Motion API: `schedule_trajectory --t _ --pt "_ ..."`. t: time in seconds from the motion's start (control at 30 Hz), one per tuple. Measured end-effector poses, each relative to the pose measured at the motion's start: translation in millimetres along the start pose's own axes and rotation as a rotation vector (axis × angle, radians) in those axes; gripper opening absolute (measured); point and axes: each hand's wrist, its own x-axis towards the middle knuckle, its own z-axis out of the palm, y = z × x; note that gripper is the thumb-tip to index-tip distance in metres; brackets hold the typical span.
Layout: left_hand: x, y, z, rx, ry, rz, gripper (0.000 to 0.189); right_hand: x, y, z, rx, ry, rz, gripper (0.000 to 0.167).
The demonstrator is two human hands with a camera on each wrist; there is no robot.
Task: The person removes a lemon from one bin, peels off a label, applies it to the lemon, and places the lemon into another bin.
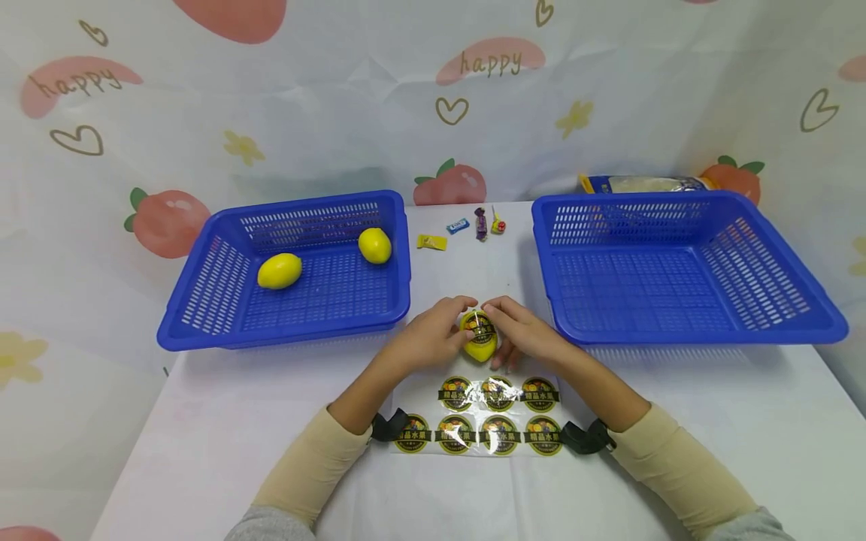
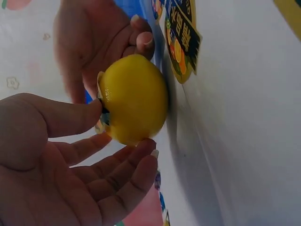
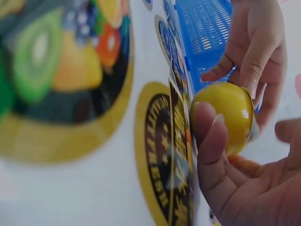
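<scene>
A yellow lemon is between both hands over the table's middle, and a round black-and-gold fruit sticker lies on its upper side. My left hand grips the lemon from the left; in the left wrist view its thumb presses the sticker's edge while fingertips touch the lemon's side. From the right, my right hand curls its fingers round the fruit; in the right wrist view, fingertips rest on the lemon and the thumb stands off it. Just in front lies a sheet of stickers in two rows.
On the left, a blue basket holds two lemons. Another blue basket stands on the right, with a packaged bag behind it. Between them lie a yellow candy, a blue one, a purple one and a lollipop.
</scene>
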Motion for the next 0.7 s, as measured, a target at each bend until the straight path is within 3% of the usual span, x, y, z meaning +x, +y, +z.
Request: schedule_trajectory --t 0.2,0.3,0.47,0.6,0.7 --pt "-2.8 4.2 -1.5 0.06 0.018 0.021 0.052 -3.8 -2 2 -0.37 0.076 -0.182 0.068" --pt "-6.1 6.0 -4.1 0.085 0.025 0.042 0.053 -4.5 0 3 -0.499 0.115 -0.267 0.075" --pt "-15.2 13.7 -13.6 0.151 0.097 0.115 0.049 -5.0 1 3 -0.529 0.126 -0.29 0.071" --pt "-23.1 18.4 -25.9 0.189 0.241 0.185 0.041 -4.4 1 2 -0.531 0.123 -0.278 0.07" --pt "-25.8 16.8 -35.3 0.24 0.365 0.199 0.036 -4.2 0 2 -0.531 0.119 -0.263 0.071"
